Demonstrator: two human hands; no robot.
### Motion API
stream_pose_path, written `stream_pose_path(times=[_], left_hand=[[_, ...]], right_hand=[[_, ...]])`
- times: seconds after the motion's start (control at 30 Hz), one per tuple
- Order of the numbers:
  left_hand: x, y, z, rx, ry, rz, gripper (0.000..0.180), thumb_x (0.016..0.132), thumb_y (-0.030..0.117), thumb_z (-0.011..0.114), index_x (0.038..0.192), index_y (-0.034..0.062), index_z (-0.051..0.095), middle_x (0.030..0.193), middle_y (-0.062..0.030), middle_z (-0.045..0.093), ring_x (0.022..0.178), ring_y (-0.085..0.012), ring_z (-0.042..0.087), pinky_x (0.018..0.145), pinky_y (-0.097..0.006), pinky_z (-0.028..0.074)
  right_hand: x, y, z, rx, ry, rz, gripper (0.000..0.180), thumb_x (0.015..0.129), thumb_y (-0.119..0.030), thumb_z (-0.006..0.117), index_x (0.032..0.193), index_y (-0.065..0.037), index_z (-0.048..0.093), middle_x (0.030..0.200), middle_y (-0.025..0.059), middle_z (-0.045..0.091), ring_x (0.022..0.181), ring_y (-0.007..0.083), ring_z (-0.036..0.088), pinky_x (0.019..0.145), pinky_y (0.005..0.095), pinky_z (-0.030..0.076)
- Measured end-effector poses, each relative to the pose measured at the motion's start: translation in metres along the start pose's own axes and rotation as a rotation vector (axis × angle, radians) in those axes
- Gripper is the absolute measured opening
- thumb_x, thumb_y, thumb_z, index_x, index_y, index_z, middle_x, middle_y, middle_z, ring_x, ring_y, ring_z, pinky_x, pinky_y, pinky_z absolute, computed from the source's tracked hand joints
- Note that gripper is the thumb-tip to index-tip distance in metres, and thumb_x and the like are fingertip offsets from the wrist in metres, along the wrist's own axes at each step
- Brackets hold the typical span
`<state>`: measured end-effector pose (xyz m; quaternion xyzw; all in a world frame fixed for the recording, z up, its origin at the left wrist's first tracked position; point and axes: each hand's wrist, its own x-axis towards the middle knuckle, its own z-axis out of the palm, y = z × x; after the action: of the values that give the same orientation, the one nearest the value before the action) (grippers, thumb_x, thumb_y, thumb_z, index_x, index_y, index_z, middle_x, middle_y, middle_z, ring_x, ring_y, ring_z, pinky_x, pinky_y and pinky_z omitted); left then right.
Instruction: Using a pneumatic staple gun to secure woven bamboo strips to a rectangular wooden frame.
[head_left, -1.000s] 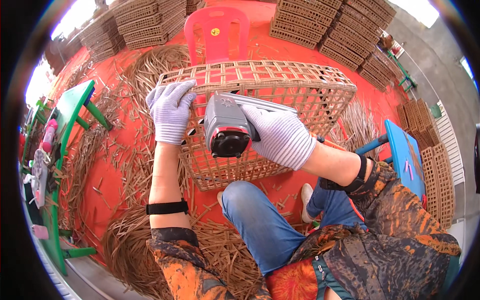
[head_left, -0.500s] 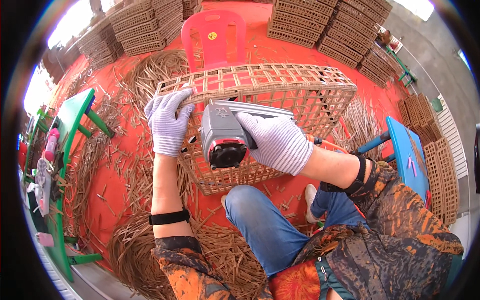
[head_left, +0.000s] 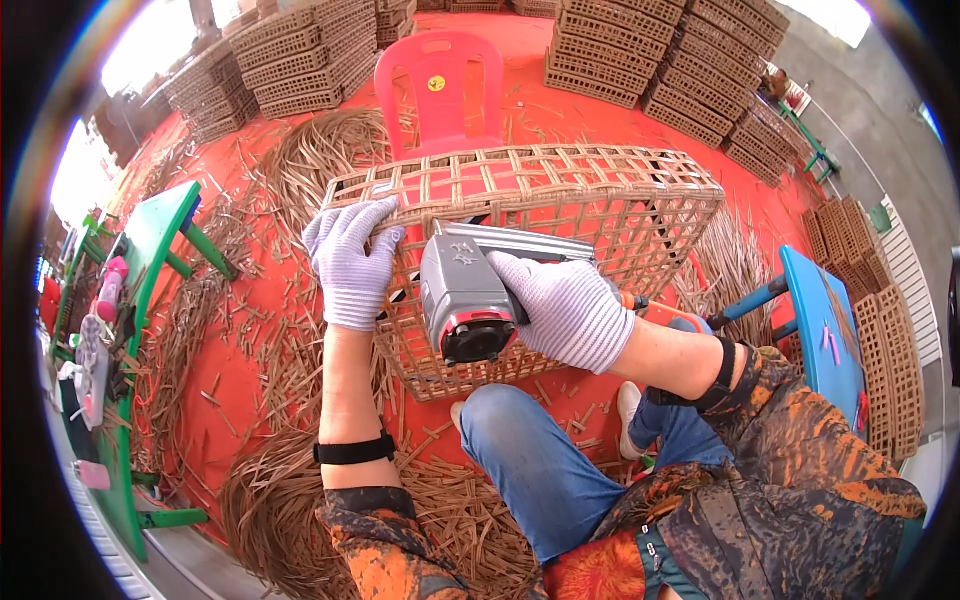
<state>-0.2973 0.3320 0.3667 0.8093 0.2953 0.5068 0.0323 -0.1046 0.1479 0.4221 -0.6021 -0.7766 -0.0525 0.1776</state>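
The right hand (head_left: 565, 310), in a white knit glove, is clamped around the grip of a grey stapler (head_left: 470, 290), whose dark red-rimmed rear faces the camera and whose long silver body points away over the basket (head_left: 600, 200). The left hand (head_left: 350, 260), gloved the same way, lies with fingers spread and curled over the basket's near left rim, pressing on it rather than closed around anything. The basket is a wide, shallow rectangular tray of tan woven strips in an open square lattice, with a thicker braided rim; it sits tilted on the red floor (head_left: 250, 330) just ahead of the person's knee (head_left: 510, 430), its far edge near a red plastic chair (head_left: 440, 90). Through its gaps the floor shows red. Loose cane strips (head_left: 290, 500) lie scattered and heaped around it. Stacks of finished trays (head_left: 640, 50) stand at the back, a green bench (head_left: 150, 240) to the left and a blue stool (head_left: 815, 320) to the right.
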Motion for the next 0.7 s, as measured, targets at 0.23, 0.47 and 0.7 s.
stream_pose_path(times=[0.23,0.47,0.7], left_hand=[[0.000,0.002,-0.002,0.012,-0.018,-0.013,0.032,0.072,0.018,0.081,0.104,0.0163,0.078,0.095,-0.0001,0.073,0.095,-0.0209,0.065,0.098,-0.038,0.040],[0.000,0.005,-0.004,0.031,-0.020,-0.038,0.031,0.073,0.018,0.081,0.104,0.0170,0.078,0.097,0.0002,0.074,0.097,-0.0211,0.065,0.099,-0.038,0.039],[0.001,0.005,-0.004,0.038,-0.024,-0.042,0.031,0.073,0.018,0.081,0.103,0.0176,0.078,0.096,0.0008,0.073,0.096,-0.0214,0.064,0.097,-0.038,0.040]], right_hand=[[0.002,0.003,0.004,0.056,0.053,-0.018,0.046,0.083,-0.021,0.072,0.121,-0.001,0.055,0.081,0.0142,0.068,0.066,0.0308,0.070,0.058,0.0421,0.057],[0.004,0.006,0.004,0.044,0.034,-0.036,0.050,0.081,-0.020,0.073,0.124,0.000,0.056,0.081,0.0149,0.068,0.066,0.0314,0.069,0.058,0.0423,0.057],[0.009,0.009,-0.005,0.061,-0.039,-0.019,0.044,0.082,-0.020,0.072,0.119,-0.001,0.057,0.079,0.0152,0.069,0.069,0.0320,0.071,0.060,0.0436,0.058]])
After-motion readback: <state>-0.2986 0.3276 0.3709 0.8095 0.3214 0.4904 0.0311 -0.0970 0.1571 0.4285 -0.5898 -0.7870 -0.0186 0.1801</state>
